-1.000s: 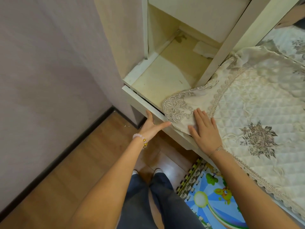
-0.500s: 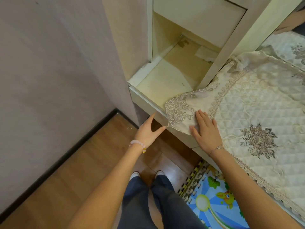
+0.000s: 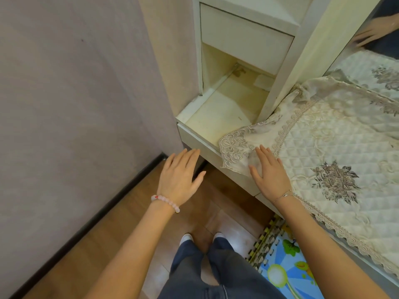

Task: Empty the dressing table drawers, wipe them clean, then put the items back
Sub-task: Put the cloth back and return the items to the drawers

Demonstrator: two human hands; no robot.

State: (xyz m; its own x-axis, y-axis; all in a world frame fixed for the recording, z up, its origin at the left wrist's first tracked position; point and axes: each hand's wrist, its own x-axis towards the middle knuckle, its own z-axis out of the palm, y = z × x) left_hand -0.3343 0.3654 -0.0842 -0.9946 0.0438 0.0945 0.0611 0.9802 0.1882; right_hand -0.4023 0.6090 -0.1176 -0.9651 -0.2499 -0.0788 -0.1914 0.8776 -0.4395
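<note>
The pulled-out cream-white wooden drawer (image 3: pixel 195 138) of the white dressing table (image 3: pixel 282 80) sits at the centre of the frame, its yellowed floor in view; above it, at the top centre, a second white drawer front (image 3: pixel 244 45) is flush with the frame. The left hand (image 3: pixel 179 175), with a pink bead bracelet (image 3: pixel 166 201) at the wrist, is spread flat with straight fingers just below the drawer's front panel; whether the fingertips touch it cannot be told. The right hand (image 3: pixel 269 172), wearing a thin silver chain (image 3: pixel 282 194), lies flat with fingers together, pressing the lace corner of the cream quilted table cover with grey-brown embroidered flowers (image 3: pixel 323 145); that corner drapes over the drawer's right front edge. A colourful foam play mat (image 3: pixel 287 272) lies at the lower right on the brown wooden floor (image 3: pixel 103 238).
</note>
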